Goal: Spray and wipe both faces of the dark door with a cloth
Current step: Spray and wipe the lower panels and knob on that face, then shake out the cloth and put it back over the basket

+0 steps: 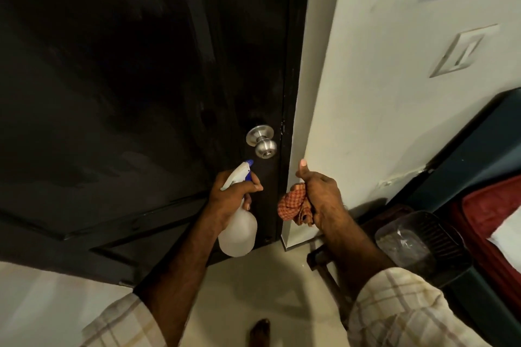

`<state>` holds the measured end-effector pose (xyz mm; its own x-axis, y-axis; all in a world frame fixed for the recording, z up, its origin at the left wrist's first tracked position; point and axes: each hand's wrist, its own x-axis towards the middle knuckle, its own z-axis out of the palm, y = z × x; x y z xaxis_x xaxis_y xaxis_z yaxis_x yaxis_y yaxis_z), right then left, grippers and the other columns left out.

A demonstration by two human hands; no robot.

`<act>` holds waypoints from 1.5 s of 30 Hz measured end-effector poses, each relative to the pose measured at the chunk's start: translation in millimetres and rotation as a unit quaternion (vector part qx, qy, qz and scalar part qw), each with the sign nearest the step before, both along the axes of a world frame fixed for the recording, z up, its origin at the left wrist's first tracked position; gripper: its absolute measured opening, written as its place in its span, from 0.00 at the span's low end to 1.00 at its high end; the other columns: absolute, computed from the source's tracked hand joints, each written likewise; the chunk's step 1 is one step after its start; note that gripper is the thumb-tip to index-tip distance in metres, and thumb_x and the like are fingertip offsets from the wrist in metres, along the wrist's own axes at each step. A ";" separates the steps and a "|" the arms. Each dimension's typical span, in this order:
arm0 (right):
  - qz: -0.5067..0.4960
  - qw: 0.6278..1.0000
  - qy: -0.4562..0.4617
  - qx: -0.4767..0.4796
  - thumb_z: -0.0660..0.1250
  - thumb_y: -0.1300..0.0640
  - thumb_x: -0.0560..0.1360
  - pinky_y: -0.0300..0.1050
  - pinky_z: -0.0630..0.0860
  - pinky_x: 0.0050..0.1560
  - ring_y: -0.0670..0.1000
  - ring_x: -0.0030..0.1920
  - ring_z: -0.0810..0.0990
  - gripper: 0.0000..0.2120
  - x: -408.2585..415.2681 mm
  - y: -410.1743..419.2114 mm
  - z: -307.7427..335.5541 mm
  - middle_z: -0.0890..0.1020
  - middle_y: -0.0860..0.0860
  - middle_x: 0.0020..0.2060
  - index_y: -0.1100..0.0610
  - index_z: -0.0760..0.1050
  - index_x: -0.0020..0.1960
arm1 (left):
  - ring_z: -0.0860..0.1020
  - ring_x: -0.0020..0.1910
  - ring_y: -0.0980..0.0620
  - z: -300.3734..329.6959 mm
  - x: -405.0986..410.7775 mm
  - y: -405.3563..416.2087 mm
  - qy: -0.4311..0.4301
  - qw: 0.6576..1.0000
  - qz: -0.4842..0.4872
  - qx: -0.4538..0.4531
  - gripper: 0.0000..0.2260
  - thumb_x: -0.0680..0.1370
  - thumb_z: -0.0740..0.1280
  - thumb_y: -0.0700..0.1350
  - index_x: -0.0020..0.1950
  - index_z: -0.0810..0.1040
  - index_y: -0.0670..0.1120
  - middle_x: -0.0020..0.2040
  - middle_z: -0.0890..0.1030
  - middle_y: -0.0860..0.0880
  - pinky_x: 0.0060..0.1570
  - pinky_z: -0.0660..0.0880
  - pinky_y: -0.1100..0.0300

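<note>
Both forearms are extended forward from rolled plaid sleeves (pixel 406 307), the left hand (pixel 229 200) being curled around a spray bottle (pixel 238 229) with a finger at the trigger, while a checked cloth (pixel 294 207) is bunched in the right hand (pixel 321 194), thumb raised.

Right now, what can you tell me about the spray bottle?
The spray bottle has a translucent white plastic body, a white trigger head and a blue nozzle tip. It is roughly upright, nozzle aimed at the dark door just below the metal knob. The left hand grips its neck, a finger at the trigger.
</note>
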<state>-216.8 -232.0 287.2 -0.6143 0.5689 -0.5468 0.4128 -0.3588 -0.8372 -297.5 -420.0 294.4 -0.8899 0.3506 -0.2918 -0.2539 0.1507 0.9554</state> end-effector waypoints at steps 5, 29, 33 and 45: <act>-0.009 0.999 -0.032 -0.013 0.73 0.31 0.75 0.61 0.85 0.56 0.56 0.49 0.85 0.23 51.5 60.8 -24.1 0.86 0.52 0.49 0.51 0.87 0.49 | 0.73 0.27 0.51 -22.9 41.0 55.1 -0.017 0.999 -0.024 -0.021 0.11 0.75 0.75 0.35 0.55 0.80 0.36 0.50 0.85 0.37 0.28 0.73 0.58; -0.121 0.969 -0.202 -0.078 0.77 0.23 0.57 0.66 0.82 0.63 0.64 0.53 0.86 0.49 220.6 416.8 -238.4 0.87 0.57 0.54 0.54 0.81 0.67 | 0.77 0.61 0.51 -212.0 251.1 412.5 0.099 0.981 -0.031 -0.162 0.38 0.73 0.79 0.43 0.54 0.60 0.82 0.60 0.77 0.57 0.64 0.76 0.53; -0.115 0.967 -0.211 -0.084 0.78 0.27 0.64 0.66 0.82 0.63 0.63 0.52 0.87 0.39 200.6 427.2 -277.9 0.88 0.56 0.51 0.53 0.83 0.63 | 0.84 0.54 0.54 -264.0 243.7 422.0 0.094 0.983 -0.056 -0.147 0.36 0.72 0.80 0.41 0.68 0.67 0.70 0.52 0.82 0.64 0.62 0.81 0.53; -0.119 0.967 -0.212 -0.074 0.76 0.24 0.58 0.67 0.81 0.64 0.62 0.55 0.86 0.46 189.0 441.7 -348.2 0.87 0.54 0.55 0.49 0.80 0.68 | 0.76 0.71 0.50 -335.8 248.4 421.6 0.141 0.949 -0.123 -0.252 0.34 0.78 0.76 0.41 0.81 0.66 0.45 0.71 0.78 0.45 0.71 0.71 0.67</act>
<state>-27.7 209.6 -61.0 -0.1777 0.5622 -0.8077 0.5993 -0.5892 -0.5420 -49.1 1.6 -41.3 -0.8665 0.4376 -0.2400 0.1039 0.6285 0.7708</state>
